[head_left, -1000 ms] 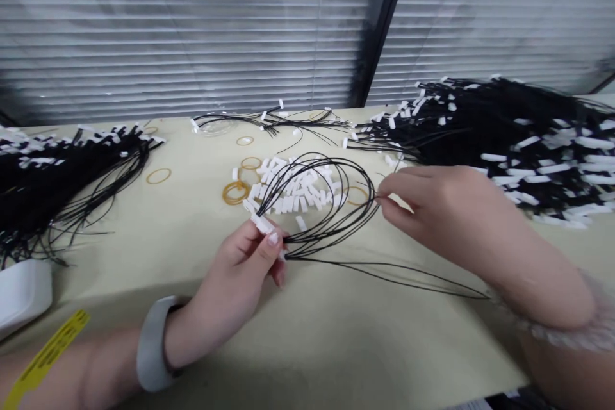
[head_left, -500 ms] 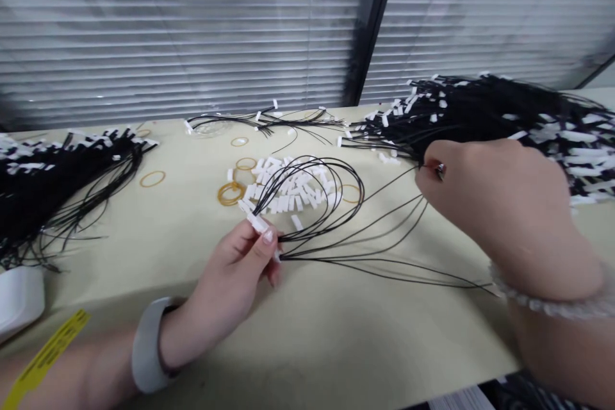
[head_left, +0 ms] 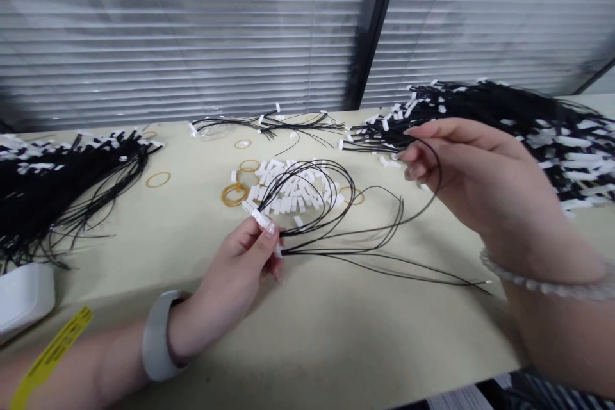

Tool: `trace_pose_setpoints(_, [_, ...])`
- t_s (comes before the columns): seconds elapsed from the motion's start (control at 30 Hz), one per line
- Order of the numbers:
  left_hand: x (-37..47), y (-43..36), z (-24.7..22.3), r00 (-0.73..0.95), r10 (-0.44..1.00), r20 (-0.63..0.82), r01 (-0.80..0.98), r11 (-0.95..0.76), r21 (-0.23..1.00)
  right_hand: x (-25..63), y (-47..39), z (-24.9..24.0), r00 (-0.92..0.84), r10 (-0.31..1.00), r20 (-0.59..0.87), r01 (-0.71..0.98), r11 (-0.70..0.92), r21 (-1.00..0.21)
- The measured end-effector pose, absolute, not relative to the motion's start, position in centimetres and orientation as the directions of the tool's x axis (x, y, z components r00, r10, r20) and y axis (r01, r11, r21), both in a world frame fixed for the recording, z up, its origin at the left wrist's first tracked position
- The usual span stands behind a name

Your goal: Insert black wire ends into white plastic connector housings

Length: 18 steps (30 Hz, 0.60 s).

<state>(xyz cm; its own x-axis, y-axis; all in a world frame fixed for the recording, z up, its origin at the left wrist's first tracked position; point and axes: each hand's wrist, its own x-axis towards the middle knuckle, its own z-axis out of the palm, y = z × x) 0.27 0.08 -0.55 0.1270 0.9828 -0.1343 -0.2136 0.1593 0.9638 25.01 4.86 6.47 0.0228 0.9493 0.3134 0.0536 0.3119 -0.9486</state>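
Observation:
My left hand (head_left: pixel 243 262) is closed, thumb on top, around white connectors (head_left: pixel 262 218) with several thin black wires attached. Some of these wires arch up in loops (head_left: pixel 353 189) over the table, and others trail loose to the right. My right hand (head_left: pixel 485 176) is raised at the right with thumb and fingers pinching the end of one black wire (head_left: pixel 439 173), which curves back toward the left hand. The tip in that pinch is hidden by the fingers. Just beyond the left hand lies a pile of small white connector housings (head_left: pixel 288 204), partly behind the loops.
Large bundles of black wires with white ends lie at left (head_left: pixel 72 186) and right (head_left: pixel 504 106). Yellow rubber bands (head_left: pixel 234 195) rest near the pile. Loose wires (head_left: pixel 298 123) lie along the back, before window blinds (head_left: pixel 192 32). A white box (head_left: pixel 27 298) stands at left.
My right hand has turned and its pinch has shifted slightly up and left. Several wires near it have dropped loose, while one wire bends up into its fingers. My left hand keeps its hold.

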Motion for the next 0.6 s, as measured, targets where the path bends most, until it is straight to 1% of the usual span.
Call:
trace_pose_setpoints(0.03, [0.3, 0.1, -0.5, 0.133, 0.982, -0.134, -0.207, 0.16, 0.965, 24.9, 4.9, 6.5, 0.003, 0.958, 0.285, -0.048, 0.285, -0.957])
trace_pose_setpoints(0.1, [0.3, 0.1, -0.5, 0.143, 0.98, -0.136, -0.195, 0.163, 0.967, 24.6, 4.8, 6.6, -0.03, 0.971, 0.235, -0.148, 0.229, -0.962])
trace_pose_setpoints(0.13, [0.4, 0.1, -0.6, 0.146, 0.98, -0.137, -0.194, 0.164, 0.967, 24.3, 4.7, 6.5, -0.027, 0.973, 0.228, -0.16, 0.221, -0.962])
trace_pose_setpoints(0.2, [0.4, 0.2, -0.6, 0.152, 0.979, -0.139, -0.194, 0.167, 0.967, 23.7, 4.4, 6.2, 0.006, 0.966, 0.26, -0.133, 0.258, -0.957])
trace_pose_setpoints(0.27, [0.4, 0.2, -0.6, 0.159, 0.977, -0.145, -0.185, 0.174, 0.967, 22.8, 3.7, 5.8, 0.025, 0.942, 0.333, -0.034, 0.334, -0.942])
trace_pose_setpoints(0.33, [0.3, 0.2, -0.7, 0.169, 0.975, -0.146, -0.163, 0.174, 0.971, 21.9, 2.8, 5.4, -0.034, 0.91, 0.413, 0.172, 0.412, -0.895])
trace_pose_setpoints(0.4, [0.3, 0.1, -0.8, 0.181, 0.974, -0.136, -0.138, 0.162, 0.977, 20.8, 1.9, 4.9, -0.176, 0.864, 0.472, 0.404, 0.5, -0.766])
trace_pose_setpoints(0.43, [0.3, 0.0, -0.8, 0.189, 0.974, -0.125, -0.129, 0.15, 0.98, 20.4, 1.5, 4.7, -0.261, 0.834, 0.487, 0.478, 0.549, -0.685])
trace_pose_setpoints(0.5, [0.3, -0.1, -0.8, 0.213, 0.972, -0.101, -0.108, 0.126, 0.986, 19.6, 1.0, 4.2, -0.382, 0.773, 0.506, 0.537, 0.632, -0.559])
trace_pose_setpoints(0.53, [0.3, -0.2, -0.8, 0.231, 0.969, -0.089, -0.094, 0.113, 0.989, 19.3, 0.9, 3.9, -0.41, 0.754, 0.513, 0.546, 0.654, -0.524])
trace_pose_setpoints(0.6, [0.3, -0.3, -0.8, 0.261, 0.963, -0.07, -0.07, 0.091, 0.993, 19.0, 0.9, 3.5, -0.406, 0.745, 0.529, 0.577, 0.658, -0.484])
